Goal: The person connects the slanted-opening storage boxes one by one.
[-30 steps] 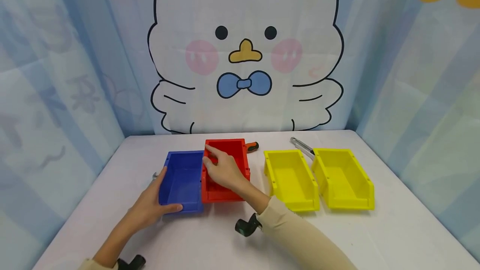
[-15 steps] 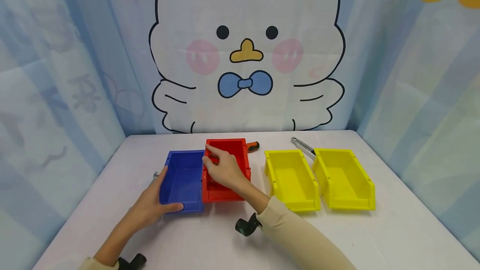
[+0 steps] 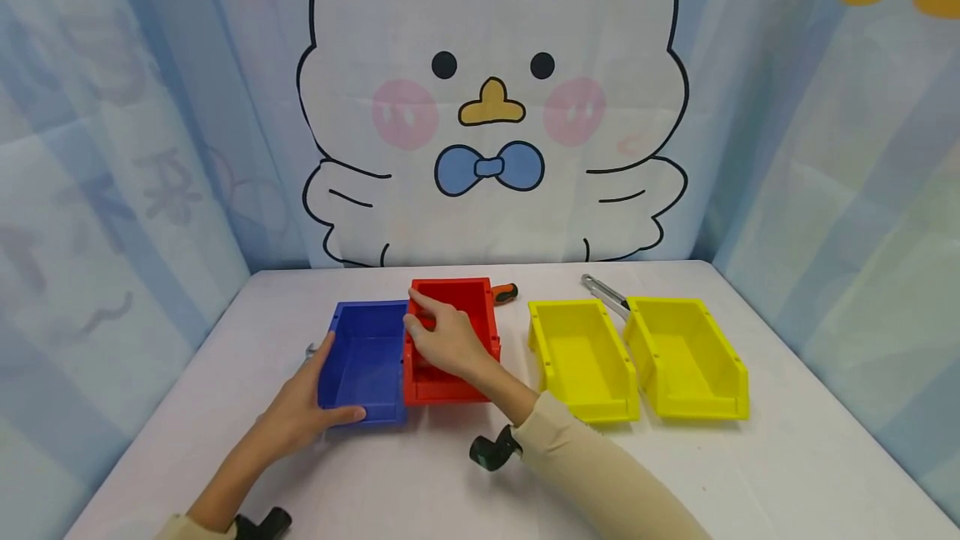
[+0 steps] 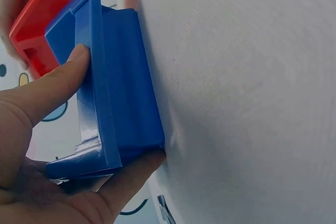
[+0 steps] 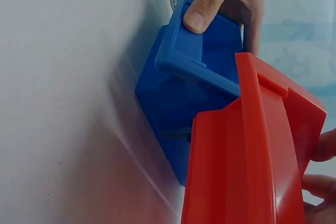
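Note:
A blue storage bin (image 3: 366, 361) stands left of centre on the white table. My left hand (image 3: 288, 417) grips its near left corner, thumb over the front lip and fingers along the outer side; the left wrist view shows this thumb (image 4: 63, 80) on the lip. Against the blue bin's right side is a red storage bin (image 3: 450, 393). With thumb and forefinger my right hand (image 3: 450, 344) pinches the red bin's left wall; its other fingers are mostly hidden. From the right wrist, the red bin (image 5: 231, 161) appears raised off the table beside the blue one (image 5: 178, 100).
Two yellow bins (image 3: 585, 361) (image 3: 690, 361) stand to the right. An orange and black handle (image 3: 505, 293) sticks out behind the red bin. A silver tool (image 3: 603, 292) lies behind the yellow bins, and a small metal end (image 3: 310, 351) shows left of the blue bin.

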A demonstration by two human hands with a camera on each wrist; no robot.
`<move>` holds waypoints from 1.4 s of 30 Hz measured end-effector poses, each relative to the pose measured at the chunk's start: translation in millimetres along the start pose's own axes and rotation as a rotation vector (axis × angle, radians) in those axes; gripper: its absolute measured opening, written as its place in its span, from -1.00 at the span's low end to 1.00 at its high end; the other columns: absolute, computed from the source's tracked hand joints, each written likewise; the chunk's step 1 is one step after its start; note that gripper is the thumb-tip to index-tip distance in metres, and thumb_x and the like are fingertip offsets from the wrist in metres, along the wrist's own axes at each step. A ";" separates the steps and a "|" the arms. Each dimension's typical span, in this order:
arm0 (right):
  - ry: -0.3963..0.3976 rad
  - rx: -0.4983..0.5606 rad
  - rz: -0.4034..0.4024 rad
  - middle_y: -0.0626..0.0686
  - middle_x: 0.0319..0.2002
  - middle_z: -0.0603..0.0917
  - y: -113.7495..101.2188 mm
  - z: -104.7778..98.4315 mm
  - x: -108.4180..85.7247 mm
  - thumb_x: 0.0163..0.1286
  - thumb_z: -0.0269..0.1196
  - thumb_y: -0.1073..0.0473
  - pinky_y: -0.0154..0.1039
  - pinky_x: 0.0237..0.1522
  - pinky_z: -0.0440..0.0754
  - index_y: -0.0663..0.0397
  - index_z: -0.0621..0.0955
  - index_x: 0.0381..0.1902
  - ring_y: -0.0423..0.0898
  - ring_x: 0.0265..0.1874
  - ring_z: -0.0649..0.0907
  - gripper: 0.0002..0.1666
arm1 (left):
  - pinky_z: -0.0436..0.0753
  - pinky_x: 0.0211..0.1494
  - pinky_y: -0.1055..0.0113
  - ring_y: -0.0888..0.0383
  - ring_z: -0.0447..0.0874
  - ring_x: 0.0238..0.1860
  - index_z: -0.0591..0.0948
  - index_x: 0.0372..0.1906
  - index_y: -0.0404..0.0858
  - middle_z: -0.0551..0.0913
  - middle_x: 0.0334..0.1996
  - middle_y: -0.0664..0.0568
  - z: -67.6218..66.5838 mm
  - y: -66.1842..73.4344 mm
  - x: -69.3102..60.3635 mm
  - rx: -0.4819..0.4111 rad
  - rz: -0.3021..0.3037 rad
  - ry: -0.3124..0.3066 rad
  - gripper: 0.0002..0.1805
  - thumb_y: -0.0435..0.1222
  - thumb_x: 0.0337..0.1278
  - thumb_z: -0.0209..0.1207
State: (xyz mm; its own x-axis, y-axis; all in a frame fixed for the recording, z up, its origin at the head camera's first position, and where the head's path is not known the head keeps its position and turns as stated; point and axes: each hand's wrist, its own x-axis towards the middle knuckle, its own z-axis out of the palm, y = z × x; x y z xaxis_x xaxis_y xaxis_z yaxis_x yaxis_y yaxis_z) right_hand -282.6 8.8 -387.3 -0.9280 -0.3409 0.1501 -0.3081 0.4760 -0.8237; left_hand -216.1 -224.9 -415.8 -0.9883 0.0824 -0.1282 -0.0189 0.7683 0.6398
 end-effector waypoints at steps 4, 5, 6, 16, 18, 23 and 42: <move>0.001 0.015 -0.004 -0.11 -0.77 0.36 0.7 0.5 -1.0 0.63 0.12 -0.02 -0.38 -0.69 0.29 -0.22 0.35 0.64 -0.16 -0.83 0.30 -0.33 | 0.21 0.57 -0.49 -0.56 -0.04 0.64 -0.29 0.74 -0.23 -0.12 0.69 -0.49 -0.2 -0.2 -0.2 -0.005 0.003 -0.001 0.46 0.10 0.09 0.54; 0.000 0.019 -0.003 -0.11 -0.77 0.36 0.8 0.5 -1.4 0.63 0.12 -0.02 -0.38 -0.69 0.29 -0.22 0.35 0.64 -0.16 -0.83 0.30 -0.33 | 0.20 0.57 -0.49 -0.56 -0.05 0.65 -0.29 0.74 -0.23 -0.12 0.69 -0.49 -0.3 -0.2 -0.2 -0.008 0.002 -0.002 0.46 0.10 0.09 0.54; -0.002 0.021 0.000 -0.11 -0.77 0.36 0.9 0.7 -1.7 0.64 0.12 -0.02 -0.38 -0.69 0.30 -0.22 0.35 0.64 -0.16 -0.83 0.30 -0.33 | 0.20 0.57 -0.49 -0.56 -0.05 0.65 -0.29 0.74 -0.23 -0.12 0.69 -0.49 -0.5 -0.2 -0.2 -0.008 0.002 -0.004 0.46 0.10 0.09 0.54; 0.001 0.007 0.000 -0.11 -0.75 0.38 3.6 3.1 -2.2 0.64 0.10 -0.03 -0.39 -0.68 0.29 -0.21 0.34 0.65 -0.16 -0.82 0.29 -0.32 | 0.18 0.59 -0.48 -0.55 -0.05 0.65 -0.31 0.74 -0.23 -0.13 0.69 -0.49 -0.6 -1.0 -0.3 -0.004 0.007 -0.012 0.47 0.11 0.09 0.53; 0.001 0.008 0.008 -0.10 -0.74 0.39 3.8 3.8 -2.7 0.65 0.10 -0.04 -0.39 -0.68 0.29 -0.21 0.33 0.65 -0.15 -0.82 0.29 -0.32 | 0.17 0.59 -0.48 -0.55 -0.05 0.65 -0.30 0.74 -0.23 -0.12 0.69 -0.49 -0.4 -1.1 -0.2 -0.002 0.010 -0.009 0.47 0.10 0.09 0.54; -0.001 0.014 0.017 -0.10 -0.73 0.40 5.5 5.9 -2.2 0.66 0.09 -0.05 -0.39 -0.66 0.29 -0.23 0.32 0.66 -0.15 -0.81 0.28 -0.32 | 0.17 0.59 -0.48 -0.56 -0.06 0.65 -0.31 0.74 -0.22 -0.13 0.69 -0.49 -0.3 -1.1 -0.2 0.001 0.006 -0.003 0.46 0.09 0.10 0.53; -0.012 0.041 0.007 -0.11 -0.73 0.39 12.7 9.7 -4.0 0.66 0.08 -0.06 -0.39 -0.68 0.28 -0.21 0.32 0.66 -0.17 -0.81 0.30 -0.32 | 0.18 0.59 -0.47 -0.55 -0.07 0.65 -0.30 0.74 -0.23 -0.14 0.69 -0.49 0.8 -1.1 -1.7 -0.006 0.013 0.000 0.45 0.09 0.11 0.53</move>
State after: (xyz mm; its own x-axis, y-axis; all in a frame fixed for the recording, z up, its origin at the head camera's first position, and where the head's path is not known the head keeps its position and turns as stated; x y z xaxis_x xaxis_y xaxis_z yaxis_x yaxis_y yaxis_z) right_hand -280.8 8.3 -403.7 -0.9274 -0.3477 0.1379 -0.2927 0.4451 -0.8463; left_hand -214.4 -225.4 -416.8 -0.9885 0.0921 -0.1201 -0.0072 0.7637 0.6456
